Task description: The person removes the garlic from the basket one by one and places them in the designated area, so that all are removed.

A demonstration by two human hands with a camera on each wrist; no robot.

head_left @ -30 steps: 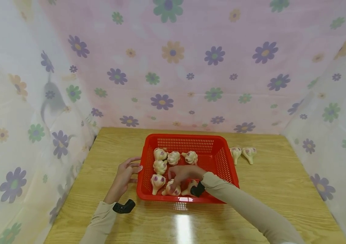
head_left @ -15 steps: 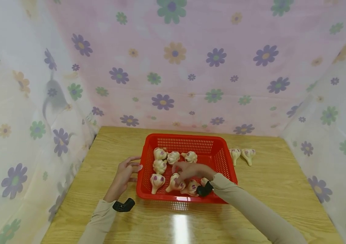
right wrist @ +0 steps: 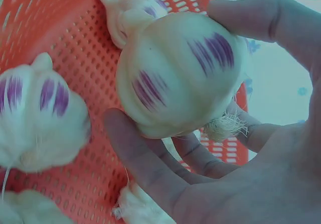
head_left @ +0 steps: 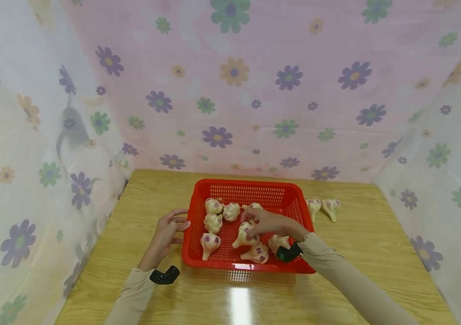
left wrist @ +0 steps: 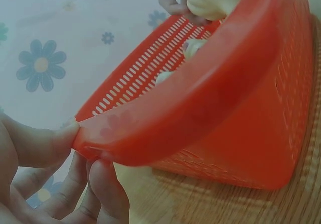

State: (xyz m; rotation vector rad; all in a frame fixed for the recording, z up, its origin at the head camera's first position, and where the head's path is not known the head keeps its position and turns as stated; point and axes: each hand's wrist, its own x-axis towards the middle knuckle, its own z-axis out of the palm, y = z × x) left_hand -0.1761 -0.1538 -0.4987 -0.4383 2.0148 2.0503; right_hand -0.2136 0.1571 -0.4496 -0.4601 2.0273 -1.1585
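A red plastic basket (head_left: 250, 183) with slotted walls stands on the table and holds several cream garlic bulbs with purple streaks. At its left side, my left hand (head_left: 168, 232) grips the rim, thumb above and fingers below, as the left wrist view shows. Inside the basket my right hand (head_left: 272, 222) holds one garlic bulb (right wrist: 178, 73) between thumb and fingers, over the basket floor; its roots face the palm. Another garlic bulb (head_left: 258, 253) lies just below the held one, and a further garlic bulb (head_left: 211, 243) sits at the front left.
Two garlic bulbs (head_left: 331, 209) lie on the wooden table (head_left: 368, 239) outside the basket, by its right wall. Flowered cloth (head_left: 254, 113) encloses the table at the back and both sides.
My right hand has lifted the garlic bulb from the front of the basket and moved it right and toward the back. The left hand has stayed on the rim.
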